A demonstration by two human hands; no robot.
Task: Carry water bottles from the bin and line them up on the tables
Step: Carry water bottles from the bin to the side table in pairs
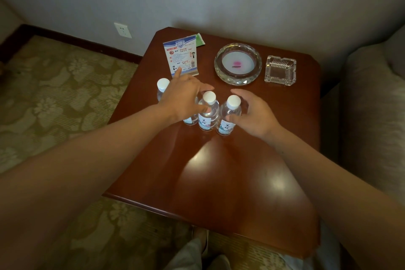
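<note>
Far left: floral carpet [54, 94], then a white wall socket [123, 30] low on the wall. The dark red-brown wood table [219, 171] starts just right of that. 1st bottle [162, 90] stands upright nr the table's left edge w/ a white cap, its lower part hidden behind my left hand [186, 96]. Behind it is an upright info card [182, 56] in a clear stand, w/ a blue header, red + dark print and a QR code; text too small to read. A green card [199, 40] pokes out behind its top right corner. My left hand is spread, fingers mostly straight, index pointing toward the info card, palm over the 2nd bottle [190, 119]. Only that one's label end shows, and I can't tell if the palm touches its cap. 3rd bottle [208, 112] is just right of it, upright, my left thumb at its shoulder. 4th bottle [229, 116] stands close beside it. Both labels are white w/ a blue pic and dark brush-style characters I can't make out. My right hand [254, 114] cups the 4th bottle, thumb on its front, fingers curled round behind. Farther back are a round cut-glass dish [237, 63] w/ a pink mark in the middle, then a square glass ashtray [280, 70]. Grey upholstered seat [372, 105] at far right.
</note>
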